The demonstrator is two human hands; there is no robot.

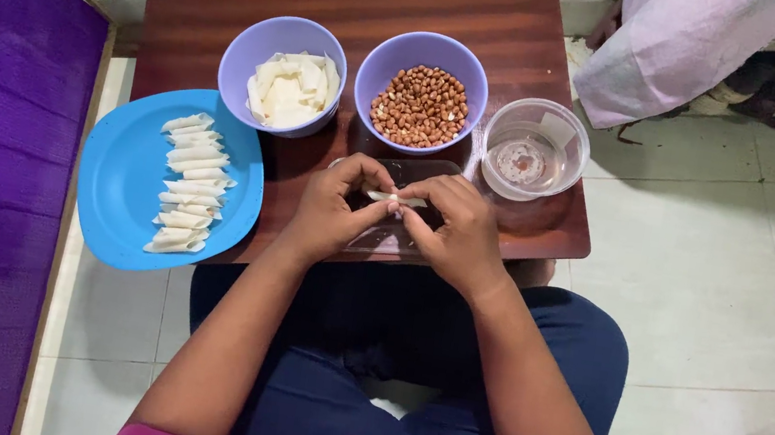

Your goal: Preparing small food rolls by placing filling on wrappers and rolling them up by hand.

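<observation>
The person's knees in dark blue trousers (409, 352) are showing nearest, tucked under a small brown table (495, 31). Above them the left hand (333, 208) and right hand (461, 233) are pinching a thin white pastry strip (397, 199) together over a clear tray (395, 239). Rolled pieces (188, 185) are lying on a blue plate (122, 200), with bowls of wrappers (292, 88) and peanuts (421, 104) sitting behind.

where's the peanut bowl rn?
In the head view, the purple bowl of peanuts stands at the table's far middle, between the bowl of white wrappers on its left and the clear container on its right, just beyond both hands.
</observation>
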